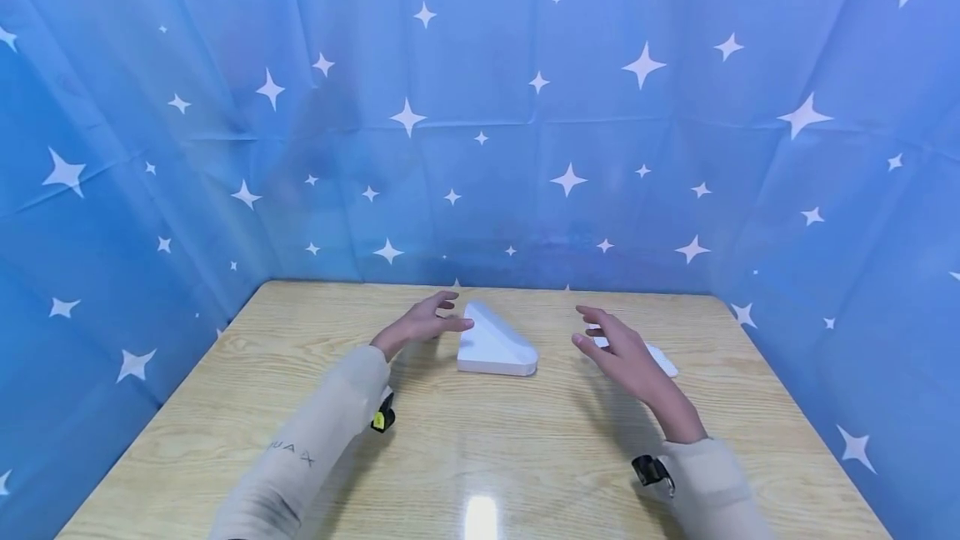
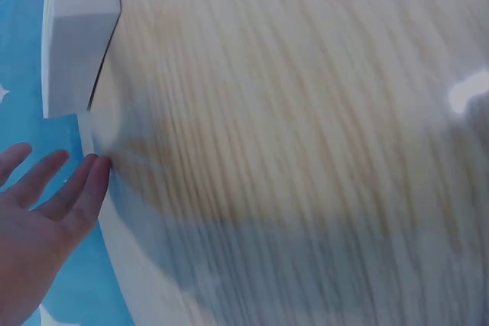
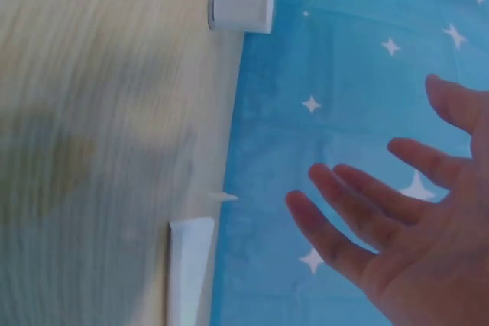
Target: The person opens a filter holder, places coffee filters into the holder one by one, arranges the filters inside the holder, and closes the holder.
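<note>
A white triangular box (image 1: 495, 348) with a rounded corner lies on the table, between the two hands. My left hand (image 1: 423, 323) hovers at its left side, fingers spread and a thumb overlapping the box's edge in the head view. The left wrist view has that hand (image 2: 46, 219) a short gap away from the white box (image 2: 76, 43). To the right, my right hand (image 1: 622, 357) is in the air with loosely spread fingers, holding nothing. A flat white piece (image 1: 662, 360) lies partly hidden behind it; the right wrist view shows a white piece (image 3: 189, 265) below the right hand (image 3: 412, 227).
The light wood-grain table (image 1: 450, 457) ends at a blue curtain (image 1: 480, 165) with white stars, which also runs along both sides. Black wrist straps (image 1: 651, 470) sit on the sleeves. A bright reflection shows near the table's front.
</note>
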Demonstrator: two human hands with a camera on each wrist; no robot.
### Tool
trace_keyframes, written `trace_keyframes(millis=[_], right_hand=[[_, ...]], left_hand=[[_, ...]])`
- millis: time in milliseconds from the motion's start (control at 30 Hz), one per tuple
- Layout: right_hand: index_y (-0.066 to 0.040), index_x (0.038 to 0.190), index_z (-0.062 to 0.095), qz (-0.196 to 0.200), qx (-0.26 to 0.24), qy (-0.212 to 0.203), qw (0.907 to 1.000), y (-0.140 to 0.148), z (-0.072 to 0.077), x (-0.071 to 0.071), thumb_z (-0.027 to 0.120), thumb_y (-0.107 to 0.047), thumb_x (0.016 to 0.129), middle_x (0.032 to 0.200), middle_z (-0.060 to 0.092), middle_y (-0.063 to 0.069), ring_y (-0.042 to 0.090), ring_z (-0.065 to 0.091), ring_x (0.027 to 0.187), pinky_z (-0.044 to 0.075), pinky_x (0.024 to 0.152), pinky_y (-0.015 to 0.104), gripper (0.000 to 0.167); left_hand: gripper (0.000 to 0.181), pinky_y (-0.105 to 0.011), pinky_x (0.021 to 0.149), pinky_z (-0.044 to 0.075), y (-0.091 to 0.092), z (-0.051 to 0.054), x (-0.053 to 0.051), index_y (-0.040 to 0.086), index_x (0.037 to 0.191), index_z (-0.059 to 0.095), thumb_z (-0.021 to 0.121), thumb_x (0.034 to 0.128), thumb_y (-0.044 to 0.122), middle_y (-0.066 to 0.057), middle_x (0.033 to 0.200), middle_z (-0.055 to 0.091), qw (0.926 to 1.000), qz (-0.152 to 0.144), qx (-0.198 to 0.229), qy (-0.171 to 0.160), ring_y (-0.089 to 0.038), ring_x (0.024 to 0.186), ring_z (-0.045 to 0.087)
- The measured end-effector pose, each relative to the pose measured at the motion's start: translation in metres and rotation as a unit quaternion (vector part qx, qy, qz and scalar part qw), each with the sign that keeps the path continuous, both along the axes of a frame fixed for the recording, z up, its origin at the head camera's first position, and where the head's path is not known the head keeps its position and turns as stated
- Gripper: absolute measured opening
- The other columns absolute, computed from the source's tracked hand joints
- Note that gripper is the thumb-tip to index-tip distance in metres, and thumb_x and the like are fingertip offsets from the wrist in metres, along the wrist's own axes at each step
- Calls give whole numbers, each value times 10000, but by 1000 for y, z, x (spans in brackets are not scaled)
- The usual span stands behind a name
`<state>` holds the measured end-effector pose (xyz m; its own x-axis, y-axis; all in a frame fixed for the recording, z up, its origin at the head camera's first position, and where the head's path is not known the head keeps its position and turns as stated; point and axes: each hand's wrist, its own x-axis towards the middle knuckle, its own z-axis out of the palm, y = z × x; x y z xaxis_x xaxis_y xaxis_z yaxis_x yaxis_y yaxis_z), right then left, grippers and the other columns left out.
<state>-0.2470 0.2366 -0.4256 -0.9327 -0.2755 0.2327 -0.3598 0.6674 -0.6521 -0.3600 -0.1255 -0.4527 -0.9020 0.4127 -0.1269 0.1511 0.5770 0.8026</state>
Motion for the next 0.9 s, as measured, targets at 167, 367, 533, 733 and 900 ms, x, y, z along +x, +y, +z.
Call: trace_keyframes(millis=[167, 367, 533, 733, 900], right_hand=[[-91, 1589, 362, 62, -68, -189, 9998, -2, -4, 1, 533, -385, 1085, 1533, 485, 263, 466, 552, 1348, 499, 1041, 601, 608], [-90, 1595, 351, 97, -18, -297, 9995, -3, -6, 2, 542, -367, 1082, 1527, 491, 267, 454, 571, 1336, 494, 1045, 610, 613], [-92, 1594, 353, 114, -15, -302, 9995, -5, -6, 3, 551, -369, 1078, 1521, 498, 267, 452, 583, 1322, 498, 1037, 611, 618], [-90, 1589, 361, 169, -1, -332, 9993, -7, -6, 1, 556, -369, 1076, 1504, 511, 276, 450, 603, 1295, 503, 1027, 617, 616], [-101, 1583, 375, 167, 4, -349, 9993, -8, -7, 0, 577, -329, 1069, 1491, 524, 274, 446, 618, 1274, 530, 992, 601, 597]], left_hand=[[927, -584, 1204, 341, 8, -3, -1, 152, 1630, 299, 753, 905, 510, -159, 1646, 384, 9998, -117, 71, -119, -375, 1502, 400], [939, -559, 1231, 314, 19, -3, -5, 115, 1621, 309, 802, 879, 411, -164, 1648, 375, 9995, -183, 1, -265, -370, 1515, 380], [1001, -542, 1251, 288, 24, -7, -7, 90, 1646, 223, 814, 871, 318, -169, 1664, 345, 9986, -140, 138, -488, -365, 1539, 340], [1046, -563, 1267, 237, 23, -8, -8, 105, 1657, 190, 821, 833, 238, -168, 1698, 271, 9971, -201, 325, -656, -375, 1568, 270], [1038, -593, 1254, 244, 21, -5, -11, 154, 1658, 216, 819, 819, 248, -139, 1707, 256, 9966, -321, 153, -743, -368, 1572, 258]])
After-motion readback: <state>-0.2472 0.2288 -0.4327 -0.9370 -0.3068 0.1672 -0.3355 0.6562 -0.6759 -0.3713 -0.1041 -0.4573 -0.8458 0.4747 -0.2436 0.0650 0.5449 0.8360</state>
